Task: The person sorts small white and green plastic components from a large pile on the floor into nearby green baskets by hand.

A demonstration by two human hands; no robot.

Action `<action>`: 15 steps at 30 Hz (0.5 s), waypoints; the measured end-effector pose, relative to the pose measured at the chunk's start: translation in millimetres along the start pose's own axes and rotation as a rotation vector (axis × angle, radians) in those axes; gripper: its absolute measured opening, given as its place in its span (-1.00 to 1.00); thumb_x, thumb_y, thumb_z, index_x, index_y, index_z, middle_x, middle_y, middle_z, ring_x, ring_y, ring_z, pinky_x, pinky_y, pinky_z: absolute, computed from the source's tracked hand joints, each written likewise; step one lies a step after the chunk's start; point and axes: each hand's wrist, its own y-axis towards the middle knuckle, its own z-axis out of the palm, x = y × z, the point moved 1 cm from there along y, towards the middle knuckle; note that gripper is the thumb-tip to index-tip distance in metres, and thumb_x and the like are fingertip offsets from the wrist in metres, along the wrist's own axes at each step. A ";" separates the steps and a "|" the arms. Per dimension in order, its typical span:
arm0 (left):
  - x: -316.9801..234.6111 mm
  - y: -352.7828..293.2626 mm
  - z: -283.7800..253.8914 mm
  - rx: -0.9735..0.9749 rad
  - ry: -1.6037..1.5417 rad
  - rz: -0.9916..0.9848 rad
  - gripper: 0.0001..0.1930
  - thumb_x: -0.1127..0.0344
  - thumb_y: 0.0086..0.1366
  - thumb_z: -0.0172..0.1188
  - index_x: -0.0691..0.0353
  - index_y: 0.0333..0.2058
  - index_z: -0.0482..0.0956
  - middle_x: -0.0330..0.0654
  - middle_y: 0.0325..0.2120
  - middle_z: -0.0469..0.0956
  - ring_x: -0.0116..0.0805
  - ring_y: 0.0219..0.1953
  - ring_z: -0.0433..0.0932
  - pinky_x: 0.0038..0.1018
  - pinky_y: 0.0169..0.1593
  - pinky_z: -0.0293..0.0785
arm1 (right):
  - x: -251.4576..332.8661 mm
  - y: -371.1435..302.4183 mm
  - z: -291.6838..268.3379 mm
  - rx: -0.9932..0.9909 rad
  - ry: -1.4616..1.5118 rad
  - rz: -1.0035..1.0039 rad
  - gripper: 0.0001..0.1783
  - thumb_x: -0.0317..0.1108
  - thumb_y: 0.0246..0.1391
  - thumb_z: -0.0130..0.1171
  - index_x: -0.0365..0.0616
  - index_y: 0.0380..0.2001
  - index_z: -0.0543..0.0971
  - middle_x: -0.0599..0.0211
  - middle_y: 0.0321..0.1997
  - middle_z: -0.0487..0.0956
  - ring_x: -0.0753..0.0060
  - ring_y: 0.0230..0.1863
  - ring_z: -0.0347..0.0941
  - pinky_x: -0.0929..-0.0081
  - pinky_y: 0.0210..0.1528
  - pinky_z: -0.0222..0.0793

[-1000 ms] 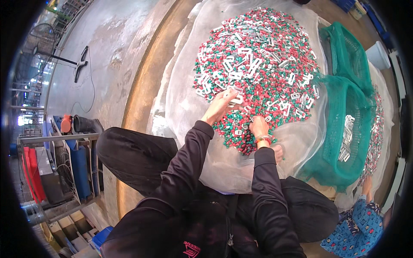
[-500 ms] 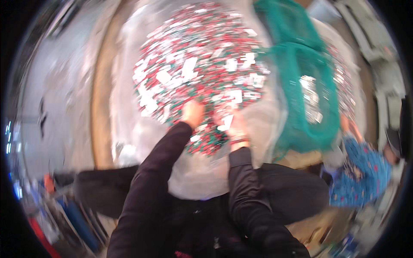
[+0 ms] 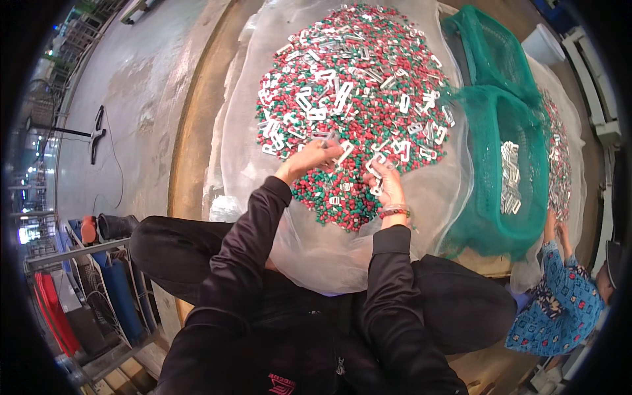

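A wide pile of small red and green pieces (image 3: 349, 204) lies on a pale translucent mesh sheet (image 3: 316, 257), with many white plastic frames (image 3: 342, 97) scattered over it. Above the near part of the pile, my left hand (image 3: 309, 158) pinches a white plastic frame at its fingertips. Just to the right, my right hand (image 3: 390, 184) is closed around white plastic frames (image 3: 376, 168), which stick out past the thumb and fingers. A gap separates the two hands, and the red and green pieces show between them.
Right of the pile stands a green mesh-covered basket (image 3: 490, 227) holding several white frames (image 3: 510, 178). Another green basket (image 3: 503, 56) is behind it. At far right a co-worker in a blue patterned top (image 3: 556, 299) reaches to another pile (image 3: 558, 158). A wooden edge (image 3: 191, 131) runs along the left.
The view has shifted, so the pile and baskets appear farther right, and the earlier blur is gone. My hands stay over the near part of the pile, the right still with white plastic.
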 end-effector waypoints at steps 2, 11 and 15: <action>-2.9 -11.7 2.3 -0.033 0.321 0.101 -0.75 0.21 0.15 0.02 0.28 -0.31 0.48 -0.20 -0.50 0.46 -0.39 -0.50 0.46 -0.44 -0.40 0.42 | -2.0 4.2 12.3 0.152 0.073 0.002 -0.67 -0.43 -0.02 0.02 -0.24 -0.13 0.35 0.13 -0.36 0.52 0.31 -0.52 0.50 0.57 -0.59 0.44; -31.7 -24.4 85.1 -0.471 1.381 0.339 -0.72 0.31 -0.01 0.09 0.24 -0.27 0.44 0.02 -0.46 0.40 -0.08 -0.41 0.46 -0.31 -0.39 0.46 | -15.3 -15.4 47.1 0.251 0.606 0.064 -0.40 0.11 0.01 -0.07 -0.13 -0.03 0.31 0.20 -0.04 0.38 0.21 -0.02 0.30 0.15 0.02 0.21; -34.1 -26.3 114.4 -0.523 1.438 0.455 -0.80 0.32 0.00 0.03 0.23 -0.36 0.47 0.00 -0.41 0.41 -0.13 -0.40 0.43 -0.38 -0.57 0.39 | -23.9 -10.4 51.6 0.626 0.568 -0.041 -0.47 0.04 0.06 -0.11 -0.14 -0.05 0.32 0.19 -0.01 0.36 0.18 0.02 0.26 0.26 0.07 0.17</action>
